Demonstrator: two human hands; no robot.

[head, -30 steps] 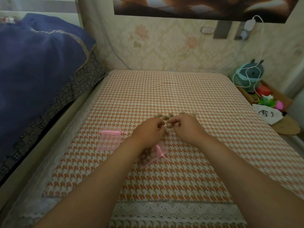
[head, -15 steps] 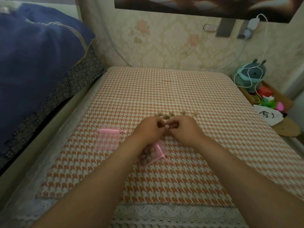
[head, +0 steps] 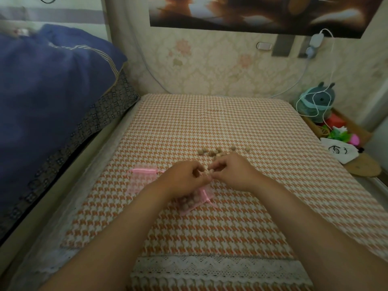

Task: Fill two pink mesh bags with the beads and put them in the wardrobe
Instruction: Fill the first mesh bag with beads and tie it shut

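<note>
Roughly halfway I'd say: one pink mesh bag holding tan beads point(head: 192, 201) sits under the left hand point(head: 184, 177), the flat empty pink mesh bag point(head: 141, 180) waits at 9 o'clock, loose round tan beads point(head: 218, 153) lie at 12, and both the left grip and the right hand point(head: 232, 172) pinch beads, wardrobe trip not started.

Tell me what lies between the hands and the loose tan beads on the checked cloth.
Nothing visible. The loose tan beads lie on bare orange-and-white checked cloth just beyond the left hand and right hand. The bead-filled pink mesh bag sits nearer, partly under the left wrist.
</note>
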